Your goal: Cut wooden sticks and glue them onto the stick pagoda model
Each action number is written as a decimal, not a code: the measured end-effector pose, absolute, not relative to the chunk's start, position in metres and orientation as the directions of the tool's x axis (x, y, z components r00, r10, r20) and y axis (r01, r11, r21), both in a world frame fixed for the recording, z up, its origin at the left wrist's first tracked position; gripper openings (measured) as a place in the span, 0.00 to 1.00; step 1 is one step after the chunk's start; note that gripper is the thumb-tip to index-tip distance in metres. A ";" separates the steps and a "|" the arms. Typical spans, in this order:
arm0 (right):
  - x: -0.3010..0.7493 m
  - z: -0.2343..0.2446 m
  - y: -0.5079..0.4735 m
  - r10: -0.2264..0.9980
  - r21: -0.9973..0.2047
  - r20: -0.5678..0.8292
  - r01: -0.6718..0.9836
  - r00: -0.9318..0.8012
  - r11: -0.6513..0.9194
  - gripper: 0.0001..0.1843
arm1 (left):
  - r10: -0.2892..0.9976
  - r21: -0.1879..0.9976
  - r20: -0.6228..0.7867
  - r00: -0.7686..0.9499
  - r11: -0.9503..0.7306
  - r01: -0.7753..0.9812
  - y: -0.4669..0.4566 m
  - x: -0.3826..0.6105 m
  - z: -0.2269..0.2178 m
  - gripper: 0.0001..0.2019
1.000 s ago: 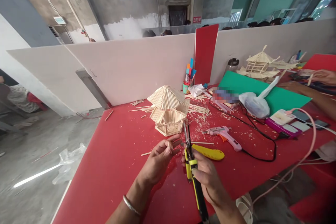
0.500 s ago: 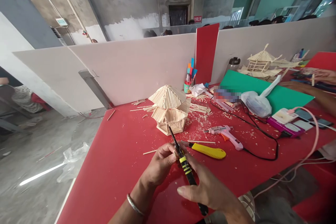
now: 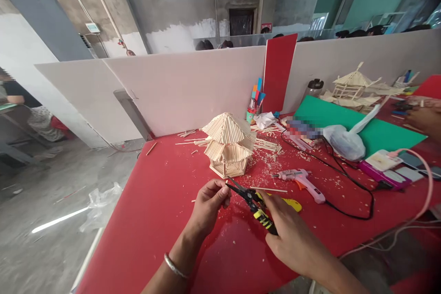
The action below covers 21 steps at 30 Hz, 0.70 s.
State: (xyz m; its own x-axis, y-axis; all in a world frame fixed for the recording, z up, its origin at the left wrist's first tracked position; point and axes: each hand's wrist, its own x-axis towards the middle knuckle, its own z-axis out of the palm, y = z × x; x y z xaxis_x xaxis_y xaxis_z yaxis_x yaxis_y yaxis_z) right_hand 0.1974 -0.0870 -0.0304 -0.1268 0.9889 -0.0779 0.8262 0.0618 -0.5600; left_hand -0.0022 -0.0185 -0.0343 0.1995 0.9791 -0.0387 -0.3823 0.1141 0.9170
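Since the earlier frame, your right hand [image 3: 287, 229] swings right, turning the black-and-yellow pliers [image 3: 250, 198] flatter, their jaws now parted. Its grip wraps the handles. The jaw tips sit at your left hand [image 3: 206, 209], its grip narrow; whether it pinches anything is unclear. The stick pavilion [image 3: 225, 150] stands just beyond on the red worktop [image 3: 144, 239].

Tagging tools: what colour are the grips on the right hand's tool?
Black and yellow grips; head view.
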 end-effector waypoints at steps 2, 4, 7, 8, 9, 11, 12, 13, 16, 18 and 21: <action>0.197 -0.031 -0.089 0.989 -0.516 -0.074 0.854 -0.125 0.069 0.44 | 0.976 0.933 -0.041 0.215 0.115 -0.342 -0.020 0.000 -0.034 0.13; 0.194 -0.031 -0.089 0.990 -0.501 -0.057 0.861 -0.130 0.085 0.43 | 0.972 0.942 -0.035 0.231 0.109 -0.318 -0.021 0.001 -0.035 0.13; 0.189 -0.032 -0.088 0.990 -0.506 -0.034 0.857 -0.138 0.102 0.43 | 0.968 0.945 -0.009 0.249 0.090 -0.316 -0.020 0.001 -0.036 0.12; 0.188 -0.032 -0.088 0.990 -0.509 -0.032 0.855 -0.138 0.102 0.43 | 0.967 0.945 -0.004 0.253 0.086 -0.314 -0.020 0.000 -0.037 0.12; 0.187 -0.032 -0.087 0.990 -0.511 -0.032 0.854 -0.136 0.101 0.43 | 0.967 0.947 -0.003 0.256 0.085 -0.311 -0.019 0.000 -0.037 0.12; 0.187 -0.032 -0.087 0.990 -0.513 -0.035 0.852 -0.138 0.101 0.42 | 0.967 0.950 -0.006 0.256 0.086 -0.301 -0.017 -0.002 -0.037 0.12; 0.187 -0.031 -0.086 0.990 -0.513 -0.035 0.852 -0.140 0.102 0.42 | 0.967 0.951 -0.009 0.256 0.087 -0.297 -0.017 -0.003 -0.037 0.12; 0.186 -0.031 -0.086 0.990 -0.513 -0.034 0.852 -0.141 0.104 0.42 | 0.967 0.952 -0.011 0.255 0.088 -0.293 -0.016 -0.004 -0.037 0.12; 0.186 -0.032 -0.086 0.989 -0.514 -0.033 0.851 -0.145 0.107 0.42 | 0.968 0.957 -0.021 0.251 0.092 -0.274 -0.015 -0.006 -0.035 0.12; 0.186 -0.032 -0.086 0.989 -0.518 -0.039 0.849 -0.144 0.103 0.42 | 0.969 0.961 -0.029 0.246 0.095 -0.261 -0.015 -0.006 -0.035 0.12; 0.185 -0.034 -0.087 0.989 -0.531 -0.045 0.841 -0.144 0.098 0.42 | 0.968 0.963 -0.039 0.246 0.102 -0.248 -0.015 -0.007 -0.036 0.13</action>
